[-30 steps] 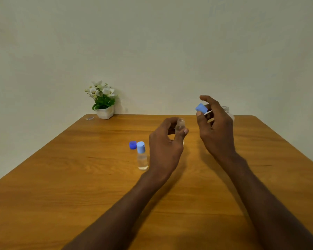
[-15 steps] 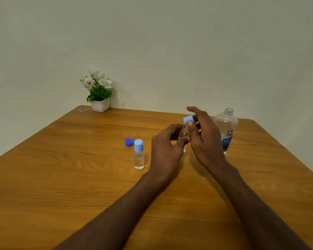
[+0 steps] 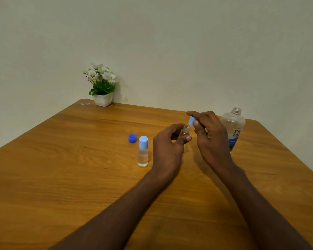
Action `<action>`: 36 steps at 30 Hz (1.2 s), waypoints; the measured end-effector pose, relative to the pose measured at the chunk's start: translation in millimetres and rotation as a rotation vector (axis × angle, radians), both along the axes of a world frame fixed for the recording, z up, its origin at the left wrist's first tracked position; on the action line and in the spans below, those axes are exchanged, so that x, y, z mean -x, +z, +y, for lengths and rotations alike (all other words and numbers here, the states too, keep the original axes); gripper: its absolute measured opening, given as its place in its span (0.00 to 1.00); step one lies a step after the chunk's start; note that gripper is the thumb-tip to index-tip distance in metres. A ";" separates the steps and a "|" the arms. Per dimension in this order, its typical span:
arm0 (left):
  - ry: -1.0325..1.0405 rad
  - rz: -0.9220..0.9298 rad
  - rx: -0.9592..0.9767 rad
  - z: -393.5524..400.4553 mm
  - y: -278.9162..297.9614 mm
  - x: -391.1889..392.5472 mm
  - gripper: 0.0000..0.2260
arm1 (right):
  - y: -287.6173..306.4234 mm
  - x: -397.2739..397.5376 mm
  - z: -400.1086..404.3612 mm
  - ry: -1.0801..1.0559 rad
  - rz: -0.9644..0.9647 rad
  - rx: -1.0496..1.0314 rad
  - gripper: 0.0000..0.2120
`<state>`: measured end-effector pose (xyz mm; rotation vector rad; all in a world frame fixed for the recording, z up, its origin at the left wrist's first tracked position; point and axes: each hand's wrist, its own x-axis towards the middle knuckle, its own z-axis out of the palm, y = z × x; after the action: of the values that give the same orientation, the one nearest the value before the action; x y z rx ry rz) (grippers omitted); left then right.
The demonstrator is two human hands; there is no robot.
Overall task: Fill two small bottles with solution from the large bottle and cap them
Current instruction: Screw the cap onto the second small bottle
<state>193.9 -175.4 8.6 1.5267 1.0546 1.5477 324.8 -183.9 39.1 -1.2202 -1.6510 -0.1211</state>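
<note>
My left hand [image 3: 168,147] grips a small clear bottle [image 3: 184,130] whose neck is uncapped; most of its body is hidden by my fingers. Just above and right of that neck, my right hand [image 3: 210,138] pinches a light blue cap [image 3: 191,121] between thumb and forefinger. A second small bottle [image 3: 143,152], capped in light blue and holding clear liquid, stands upright on the wooden table [image 3: 61,177] left of my left hand. The large clear bottle [image 3: 233,127] with a blue label stands open behind my right hand. Its dark blue cap [image 3: 132,138] lies near the capped bottle.
A small white pot with white flowers [image 3: 102,87] stands at the table's far left corner against the wall. A tiny scrap [image 3: 85,104] lies beside it. The table's right edge runs close behind the large bottle.
My right hand brought the light blue cap down towards the bottle's neck and now holds it slightly above and to the right. My view has tilted, bringing the large bottle into sight.
</note>
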 end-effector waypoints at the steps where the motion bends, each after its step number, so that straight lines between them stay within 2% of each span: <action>1: -0.001 0.000 0.006 -0.4 -0.2 0.0 0.13 | -0.1 -0.2 -0.1 0.011 0.020 0.009 0.15; 12: -0.005 -0.003 0.043 1.2 1.1 1.7 0.14 | 2.0 3.8 -0.1 0.116 0.176 0.126 0.14; 16: -0.008 -0.001 0.043 2.5 0.5 1.8 0.14 | 4.9 3.6 -1.4 0.145 0.374 0.207 0.11; 20: -0.003 -0.001 0.044 3.7 0.8 2.1 0.15 | 8.6 2.9 -4.2 0.167 0.472 0.243 0.09; 24: -0.001 0.004 0.042 2.8 1.7 2.5 0.15 | 8.3 3.4 -3.5 0.199 0.616 0.355 0.10; 29: -0.005 0.013 0.043 0.1 3.5 3.2 0.13 | 7.9 3.8 -2.0 0.243 0.959 0.540 0.10; 36: 0.000 0.027 0.048 -2.0 4.9 2.4 0.13 | 7.4 0.8 -2.6 0.295 1.218 0.635 0.15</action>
<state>191.5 -177.5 13.5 1.5191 1.0994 1.4954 324.1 -186.6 46.5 -1.0813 -0.7282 1.1803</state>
